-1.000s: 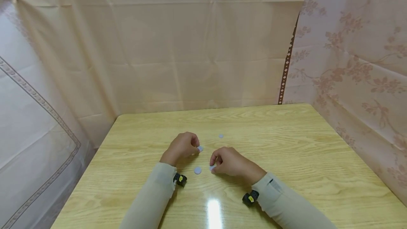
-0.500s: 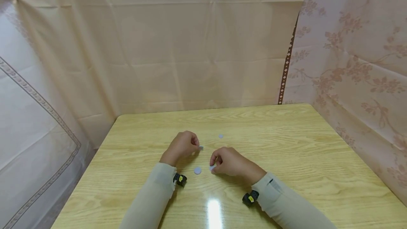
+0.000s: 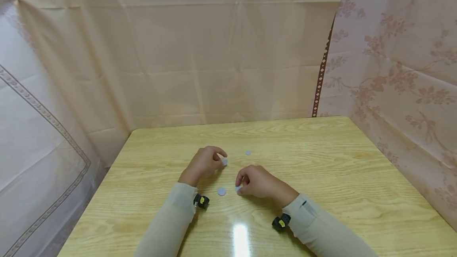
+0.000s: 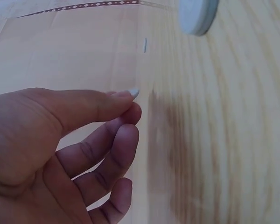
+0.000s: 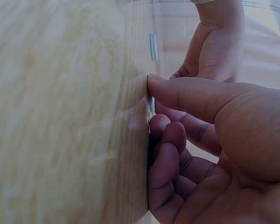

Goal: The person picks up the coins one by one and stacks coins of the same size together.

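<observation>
Over the middle of the table, my left hand (image 3: 204, 163) pinches a small pale round disc (image 3: 224, 162) between thumb and fingers, slightly above the surface. In the left wrist view only a pale sliver of that disc (image 4: 135, 92) shows at the thumb tip. Lower and to the right, my right hand (image 3: 260, 182) rests at the tabletop, thumb and index finger about another pale disc (image 3: 238, 188). The right wrist view shows this disc (image 5: 152, 104) partly hidden behind the thumb. A third disc (image 3: 221, 191) lies flat between the two forearms, apart from both hands.
A smaller pale disc (image 3: 248, 152) lies farther back on the wood-grain table (image 3: 303, 150). Beige cloth (image 3: 221, 50) hangs behind the table, and flowered cloth (image 3: 403, 70) hangs on the right. Each wrist wears a small black camera (image 3: 281, 222).
The left-hand disc has turned from face-up to edge-on and back to showing its face, rising slightly. The left index finger has lifted and straightened. My right hand has stayed still.
</observation>
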